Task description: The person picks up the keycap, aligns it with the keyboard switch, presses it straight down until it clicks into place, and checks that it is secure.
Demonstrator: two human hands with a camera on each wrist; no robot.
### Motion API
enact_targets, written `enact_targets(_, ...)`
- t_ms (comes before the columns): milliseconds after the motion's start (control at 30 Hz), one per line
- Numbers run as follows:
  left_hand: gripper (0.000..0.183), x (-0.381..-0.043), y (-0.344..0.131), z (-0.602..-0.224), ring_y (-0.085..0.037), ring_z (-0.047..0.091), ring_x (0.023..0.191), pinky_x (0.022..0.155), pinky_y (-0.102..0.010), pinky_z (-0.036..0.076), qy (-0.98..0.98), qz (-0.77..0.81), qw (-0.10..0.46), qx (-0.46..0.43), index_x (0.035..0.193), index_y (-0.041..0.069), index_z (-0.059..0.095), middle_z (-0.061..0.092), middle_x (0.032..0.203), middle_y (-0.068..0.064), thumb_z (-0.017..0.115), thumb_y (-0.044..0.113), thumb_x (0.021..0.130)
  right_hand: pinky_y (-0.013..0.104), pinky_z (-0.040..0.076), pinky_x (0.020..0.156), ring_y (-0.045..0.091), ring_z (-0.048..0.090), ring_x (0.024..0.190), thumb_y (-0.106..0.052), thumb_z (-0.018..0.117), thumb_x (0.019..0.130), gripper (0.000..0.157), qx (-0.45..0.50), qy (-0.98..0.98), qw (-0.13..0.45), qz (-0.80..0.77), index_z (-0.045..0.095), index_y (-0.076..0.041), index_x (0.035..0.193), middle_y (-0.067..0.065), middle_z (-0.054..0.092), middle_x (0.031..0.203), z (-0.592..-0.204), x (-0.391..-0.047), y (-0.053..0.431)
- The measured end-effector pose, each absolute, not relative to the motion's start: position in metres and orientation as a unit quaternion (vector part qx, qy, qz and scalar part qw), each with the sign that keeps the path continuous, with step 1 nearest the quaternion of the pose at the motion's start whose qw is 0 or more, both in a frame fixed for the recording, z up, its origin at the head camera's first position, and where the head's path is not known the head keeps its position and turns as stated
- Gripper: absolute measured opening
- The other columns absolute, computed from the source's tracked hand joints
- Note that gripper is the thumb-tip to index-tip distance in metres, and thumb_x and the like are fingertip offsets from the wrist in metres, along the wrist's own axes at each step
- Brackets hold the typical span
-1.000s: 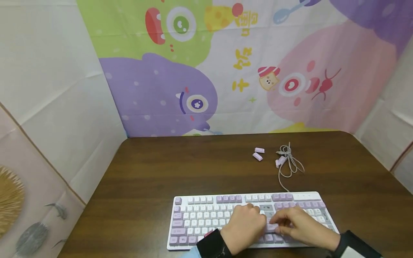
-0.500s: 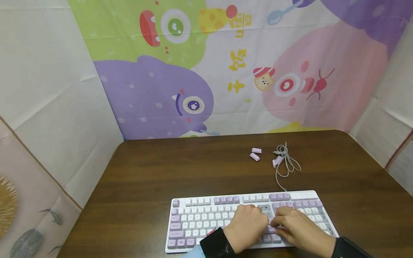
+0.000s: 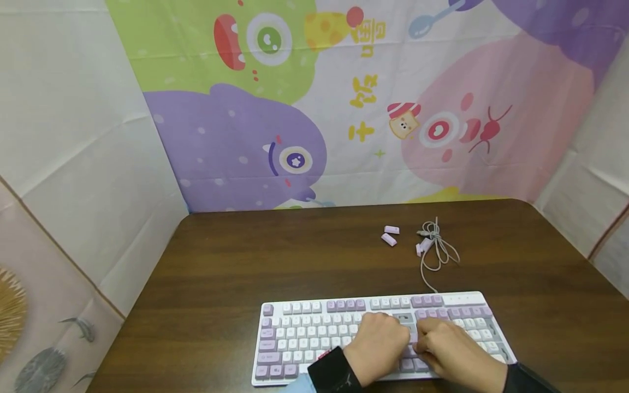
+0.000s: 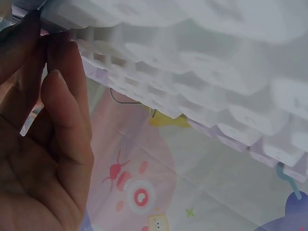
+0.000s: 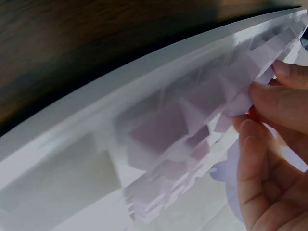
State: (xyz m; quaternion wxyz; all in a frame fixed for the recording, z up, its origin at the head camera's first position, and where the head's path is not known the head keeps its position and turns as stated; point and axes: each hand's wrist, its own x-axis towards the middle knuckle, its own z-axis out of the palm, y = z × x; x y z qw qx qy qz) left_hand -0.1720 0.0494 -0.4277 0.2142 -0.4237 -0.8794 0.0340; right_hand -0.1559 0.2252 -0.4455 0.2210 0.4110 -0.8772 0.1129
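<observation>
keyboard (image 3: 304, 343) sits under the right hand (image 3: 454, 349), pinching a lavender keycap (image 5: 240, 104), and the left hand (image 3: 377, 345), its grip unclear.

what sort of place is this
Probably a small workspace or recording booth with fabric walls: a wood-grained table stands before a cartoon-print cloth, pale sheets hang alongside, and a keyboard lies on the table.

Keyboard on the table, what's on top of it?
The left hand and right hand are over the keyboard, the right touching a lilac key. Keys beneath the hands are covered.
</observation>
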Motion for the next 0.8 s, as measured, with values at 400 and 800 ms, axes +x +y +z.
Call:
enact_targets(400,0.02,-0.178,0.059,-0.422,-0.004,0.048,0.044,0.038,-0.022,0.03,-0.889,0.05,0.192,-0.413,0.054,0.029,0.057,0.055,0.052,0.013,0.074,0.028,0.064,0.024,0.031,0.041,0.012,0.042,0.053,-0.005,0.062,0.05,0.008,0.377,-0.868,0.318,-0.054,0.056,-0.01,0.05,-0.001,0.046,0.061,-0.452,-0.145,0.208)
enact_targets(800,0.022,-0.184,0.067,-0.428,-0.003,0.048,0.045,0.04,-0.022,0.032,-0.907,0.038,0.13,-0.398,0.055,0.027,0.061,0.058,0.053,0.012,0.073,0.041,0.066,0.022,0.029,0.04,0.011,0.039,0.052,-0.009,0.054,0.056,0.01,0.369,-0.857,0.352,-0.075,0.052,-0.011,0.046,-0.001,0.043,0.06,-0.47,-0.148,0.207)
